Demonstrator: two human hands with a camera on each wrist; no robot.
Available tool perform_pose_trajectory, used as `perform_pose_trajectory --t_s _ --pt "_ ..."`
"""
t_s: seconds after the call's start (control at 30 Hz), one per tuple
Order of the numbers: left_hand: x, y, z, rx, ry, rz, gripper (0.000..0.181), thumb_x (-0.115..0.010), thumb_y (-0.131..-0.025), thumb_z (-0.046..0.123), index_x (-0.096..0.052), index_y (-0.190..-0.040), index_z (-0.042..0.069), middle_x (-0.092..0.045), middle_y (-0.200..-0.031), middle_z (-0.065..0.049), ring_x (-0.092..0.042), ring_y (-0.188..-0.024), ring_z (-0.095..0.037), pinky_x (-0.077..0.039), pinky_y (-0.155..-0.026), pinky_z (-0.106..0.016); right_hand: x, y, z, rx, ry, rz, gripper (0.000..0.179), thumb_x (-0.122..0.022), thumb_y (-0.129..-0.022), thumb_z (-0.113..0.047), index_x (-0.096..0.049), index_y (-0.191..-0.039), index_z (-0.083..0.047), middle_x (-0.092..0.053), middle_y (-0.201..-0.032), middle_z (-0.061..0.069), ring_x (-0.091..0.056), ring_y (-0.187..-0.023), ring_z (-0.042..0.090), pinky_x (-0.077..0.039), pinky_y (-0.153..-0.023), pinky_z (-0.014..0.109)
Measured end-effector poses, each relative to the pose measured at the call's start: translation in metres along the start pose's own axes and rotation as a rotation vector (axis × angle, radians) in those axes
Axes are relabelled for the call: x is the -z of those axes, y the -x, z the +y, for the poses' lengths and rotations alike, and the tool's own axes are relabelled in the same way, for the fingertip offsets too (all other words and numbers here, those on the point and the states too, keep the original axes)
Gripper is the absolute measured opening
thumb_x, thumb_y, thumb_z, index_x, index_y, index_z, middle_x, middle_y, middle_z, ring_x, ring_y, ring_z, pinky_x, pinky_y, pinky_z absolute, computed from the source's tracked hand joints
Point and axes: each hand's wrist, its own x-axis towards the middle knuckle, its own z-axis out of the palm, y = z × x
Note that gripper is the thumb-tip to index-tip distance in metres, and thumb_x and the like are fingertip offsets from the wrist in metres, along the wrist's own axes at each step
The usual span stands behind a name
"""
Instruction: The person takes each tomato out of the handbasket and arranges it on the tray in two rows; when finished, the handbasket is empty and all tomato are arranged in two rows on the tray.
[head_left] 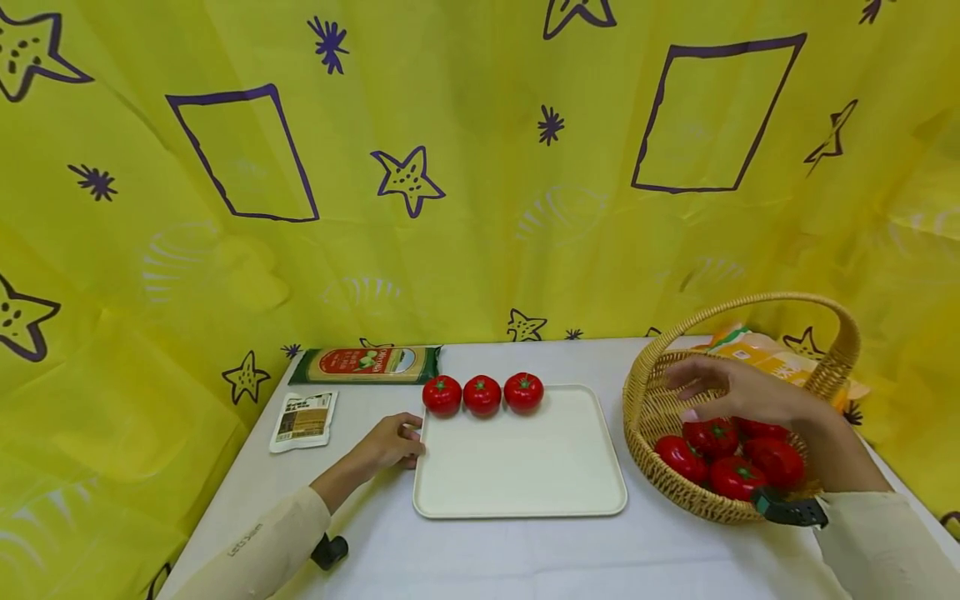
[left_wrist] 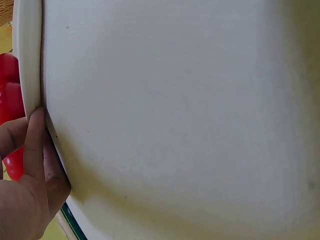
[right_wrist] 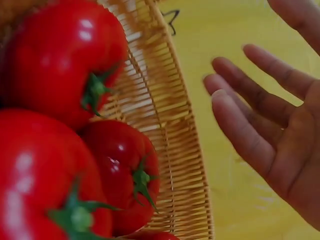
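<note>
A cream rectangular tray [head_left: 517, 467] lies on the table with three red tomatoes [head_left: 482, 396] in a row along its far left edge. My left hand [head_left: 393, 442] is at the tray's left side, and in the left wrist view its fingers [left_wrist: 35, 145] pinch the rim. Over the wicker basket [head_left: 637, 417] my right hand [head_left: 738, 390] hovers, holding nothing. Its fingers [right_wrist: 240, 125] are spread and loosely bent in the right wrist view. Several red tomatoes [head_left: 737, 477] with green stems sit in the basket beneath that hand.
A green packet [head_left: 367, 365] with a red label lies behind the tray at the left. Nearer stands a small white pouch [head_left: 303, 421], lying flat. Orange packaging [head_left: 772, 354] shows behind the basket, whose tall handle [head_left: 780, 298] arches up. A yellow curtain [head_left: 480, 250] hangs behind the table.
</note>
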Motion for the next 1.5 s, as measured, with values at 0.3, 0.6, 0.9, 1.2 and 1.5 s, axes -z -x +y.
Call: perform_pose_trajectory --t_s 0.3,0.6,0.9,1.2,1.5 --pt "0.001 0.001 0.001 -0.002 0.01 -0.003 0.045 -0.071 -0.085 -0.004 -0.055 -0.128 -0.006 -0.058 -0.09 -0.01 -0.058 -0.071 -0.017 -0.06 -0.063 -0.028 0.02 -0.013 0.02 -0.185 -0.072 -0.177 0.07 -0.071 -0.092 -0.02 -0.037 -0.147 0.007 -0.046 -0.144 0.034 -0.053 -0.125 0.05 -0.057 -0.086 0.028" --pt "0.0 0.0 0.001 0.006 0.001 -0.003 0.045 -0.071 -0.086 -0.004 -0.055 -0.128 -0.005 -0.058 -0.091 -0.01 -0.058 -0.07 -0.017 -0.06 -0.062 -0.027 0.031 -0.018 0.035 -0.325 -0.13 -0.284 0.075 -0.072 -0.091 -0.021 -0.033 -0.149 0.008 -0.045 -0.143 0.034 -0.061 -0.117 0.029 -0.058 -0.087 0.041" --pt "0.0 -0.001 0.002 0.008 -0.01 -0.009 0.045 -0.072 -0.086 -0.003 -0.055 -0.128 -0.005 -0.059 -0.092 -0.011 -0.059 -0.069 -0.017 -0.06 -0.062 -0.027 0.032 -0.016 0.043 -0.406 -0.129 -0.346 0.077 -0.072 -0.092 -0.023 -0.032 -0.149 0.009 -0.043 -0.144 0.035 -0.058 -0.121 0.036 -0.058 -0.09 0.047" --pt "0.001 -0.001 0.001 0.011 -0.006 -0.011 0.046 -0.072 -0.086 -0.003 -0.055 -0.128 -0.005 -0.058 -0.091 -0.011 -0.059 -0.069 -0.017 -0.06 -0.063 -0.028 0.031 -0.016 0.049 -0.44 -0.1 -0.397 0.067 -0.073 -0.091 -0.022 -0.044 -0.145 0.004 -0.05 -0.141 0.031 -0.06 -0.116 0.031 -0.059 -0.083 0.045" --pt "0.001 0.001 0.001 0.002 0.016 -0.008 0.045 -0.071 -0.085 -0.005 -0.055 -0.127 -0.006 -0.057 -0.091 -0.01 -0.058 -0.069 -0.017 -0.06 -0.062 -0.027 0.027 -0.019 0.05 -0.488 -0.093 -0.404 0.056 -0.076 -0.088 -0.015 -0.056 -0.137 0.0 -0.056 -0.135 0.024 -0.062 -0.108 0.027 -0.061 -0.083 0.046"
